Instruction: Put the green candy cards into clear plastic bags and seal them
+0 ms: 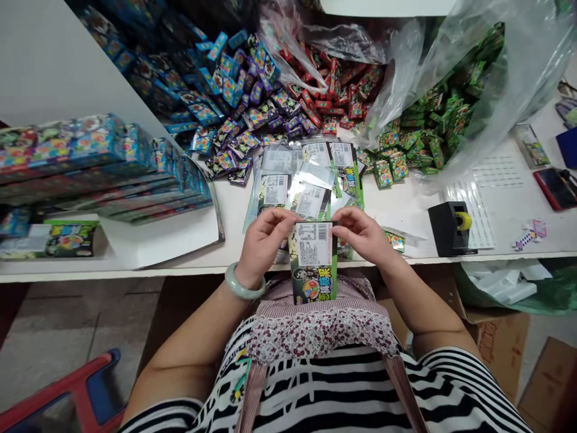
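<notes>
Between my hands is a flat printed candy package [314,261], dark and green with a white label near its top edge. My left hand [268,237] pinches its upper left corner, thumb on top. At the upper right corner my right hand [359,236] grips it the same way. The lower end of the package hangs over my lap, close to the apron [320,328]. Just beyond my hands lies a loose pile of clear plastic sleeves [282,159] and similar labelled packages [311,198].
Small blue boxes [216,81], purple boxes [256,114], red boxes [333,84] and green boxes [433,132] heap at the back. Stacked box sets [90,150] stand left. A black tape dispenser [448,228] and a phone [554,187] are right. A red and blue stool [63,391] stands below.
</notes>
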Motion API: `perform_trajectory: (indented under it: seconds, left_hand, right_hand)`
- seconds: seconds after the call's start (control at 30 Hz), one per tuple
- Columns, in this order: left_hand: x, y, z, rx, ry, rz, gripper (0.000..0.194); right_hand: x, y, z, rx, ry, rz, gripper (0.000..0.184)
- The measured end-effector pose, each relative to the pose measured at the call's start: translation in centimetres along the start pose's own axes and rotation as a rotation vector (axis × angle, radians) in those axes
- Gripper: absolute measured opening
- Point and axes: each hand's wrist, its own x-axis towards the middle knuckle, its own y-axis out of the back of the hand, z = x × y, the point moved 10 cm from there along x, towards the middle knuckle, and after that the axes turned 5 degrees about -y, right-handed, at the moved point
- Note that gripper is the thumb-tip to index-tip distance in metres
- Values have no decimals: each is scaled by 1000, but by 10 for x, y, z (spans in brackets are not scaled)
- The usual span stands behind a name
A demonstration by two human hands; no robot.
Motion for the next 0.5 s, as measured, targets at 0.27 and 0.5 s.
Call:
perform_trajectory:
  seconds: [0.27,0.5]
  left_hand:
    - [13,-9,17,16,22,-36,32]
    - [15,-5,27,43,-42,-26,16]
  right_hand:
    - [12,12,-21,-43,22,34,29]
    - [9,5,-41,-239,125,24,21]
